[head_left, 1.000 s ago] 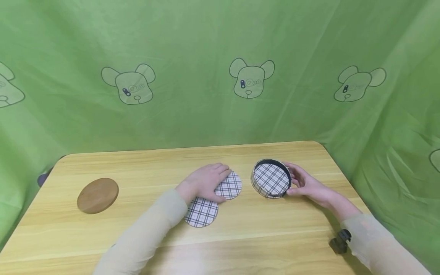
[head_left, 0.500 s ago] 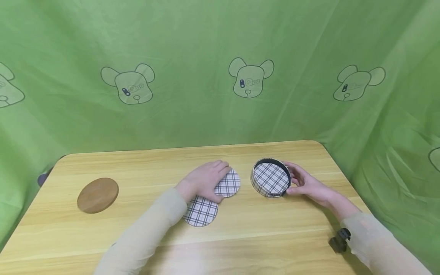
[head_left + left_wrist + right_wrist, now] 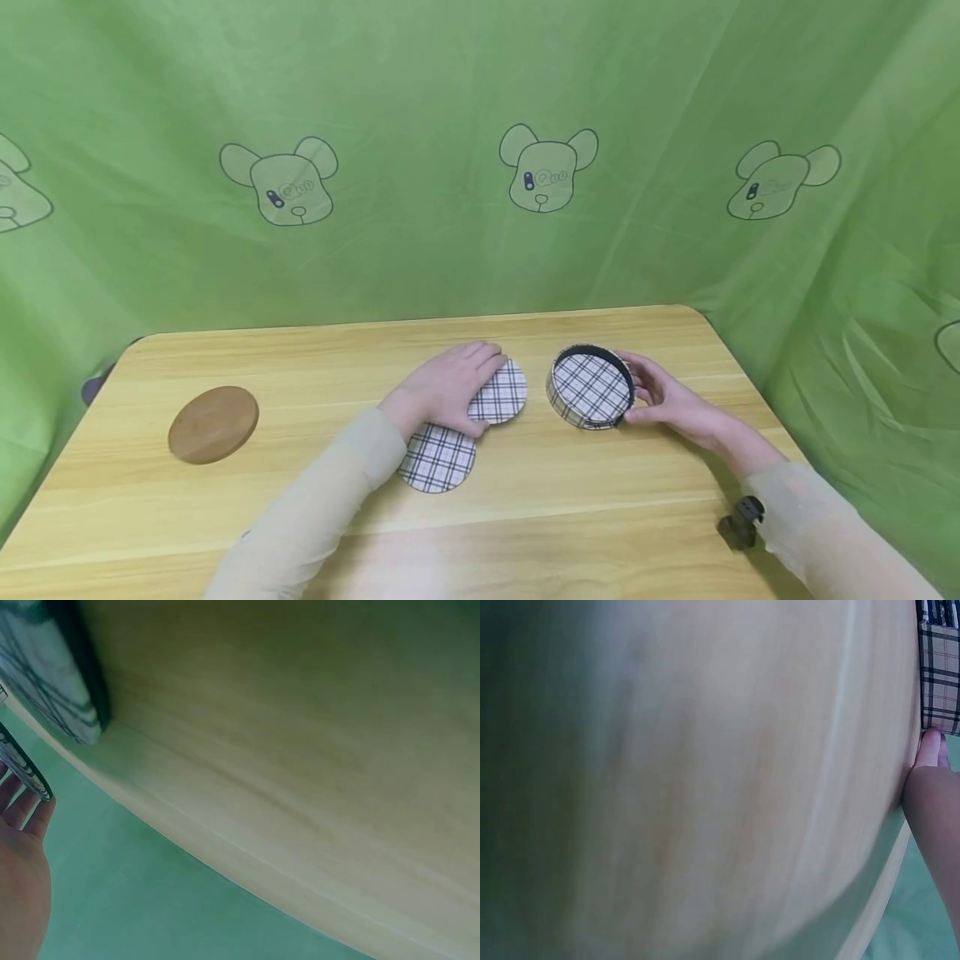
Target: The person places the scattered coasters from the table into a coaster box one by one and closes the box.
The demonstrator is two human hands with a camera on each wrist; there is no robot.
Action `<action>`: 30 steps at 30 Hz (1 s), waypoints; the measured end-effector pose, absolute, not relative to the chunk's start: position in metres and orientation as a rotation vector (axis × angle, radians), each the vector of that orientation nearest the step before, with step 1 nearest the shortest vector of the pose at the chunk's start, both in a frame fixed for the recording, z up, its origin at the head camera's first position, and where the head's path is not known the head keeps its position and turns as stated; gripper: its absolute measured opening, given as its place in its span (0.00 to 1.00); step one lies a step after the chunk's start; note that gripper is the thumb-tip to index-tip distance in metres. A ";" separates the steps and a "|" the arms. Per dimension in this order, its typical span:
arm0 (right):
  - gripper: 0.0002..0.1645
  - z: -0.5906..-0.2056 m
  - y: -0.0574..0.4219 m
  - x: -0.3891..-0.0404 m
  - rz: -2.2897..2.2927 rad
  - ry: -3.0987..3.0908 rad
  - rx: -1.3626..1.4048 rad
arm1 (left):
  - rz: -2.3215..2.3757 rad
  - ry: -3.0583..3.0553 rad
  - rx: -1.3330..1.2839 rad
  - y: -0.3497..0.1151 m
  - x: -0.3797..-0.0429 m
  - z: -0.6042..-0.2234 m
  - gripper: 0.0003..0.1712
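My left hand [image 3: 452, 387] spans a round black-and-white plaid coaster [image 3: 502, 394], thumb at its near edge and fingers at its far edge. In the left wrist view this held coaster [image 3: 24, 769] shows edge-on beside the fingers [image 3: 21, 806]. A second plaid coaster [image 3: 438, 458] lies on the table just below that hand and partly under the wrist. To the right, a shallow round plaid coaster holder [image 3: 591, 389] with a dark inner rim has a plaid disc in its bottom. My right hand [image 3: 663, 400] grips the holder's right side, fingers behind and thumb in front.
A brown round wooden disc [image 3: 213, 425] lies on the left part of the wooden table [image 3: 555, 517]. Green curtains [image 3: 420, 250] with bear-head drawings hang behind the table and at both sides. A small black device [image 3: 742, 522] sits at the right wrist.
My left hand has shifted slightly away from me, taking the plaid coaster along and widening its offset from the second coaster. The right hand and the holder stay in place.
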State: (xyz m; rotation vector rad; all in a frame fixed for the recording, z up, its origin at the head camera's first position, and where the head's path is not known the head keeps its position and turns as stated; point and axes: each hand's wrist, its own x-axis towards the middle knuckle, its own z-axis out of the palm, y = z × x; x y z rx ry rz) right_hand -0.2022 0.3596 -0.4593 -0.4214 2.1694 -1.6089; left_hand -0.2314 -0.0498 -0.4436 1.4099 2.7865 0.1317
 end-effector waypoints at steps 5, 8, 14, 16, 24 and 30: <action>0.61 -0.460 0.360 -0.202 -1.614 2.166 -0.434 | 0.140 2.796 1.411 -0.049 -0.232 -0.442 0.65; 0.61 -0.459 0.360 -0.201 -1.620 2.167 -0.442 | 0.138 2.800 1.416 -0.049 -0.233 -0.441 0.65; 0.61 -0.457 0.359 -0.201 -1.619 2.165 -0.436 | 0.134 2.818 1.421 -0.048 -0.233 -0.437 0.65; 0.60 -0.456 0.358 -0.201 -1.620 2.163 -0.444 | 0.147 2.818 1.417 -0.047 -0.233 -0.437 0.65; 0.60 -0.454 0.357 -0.199 -1.625 2.162 -0.450 | 0.172 2.837 1.441 -0.041 -0.234 -0.435 0.65; 0.60 -0.453 0.357 -0.199 -1.624 2.164 -0.441 | 0.165 2.849 1.479 -0.036 -0.234 -0.432 0.65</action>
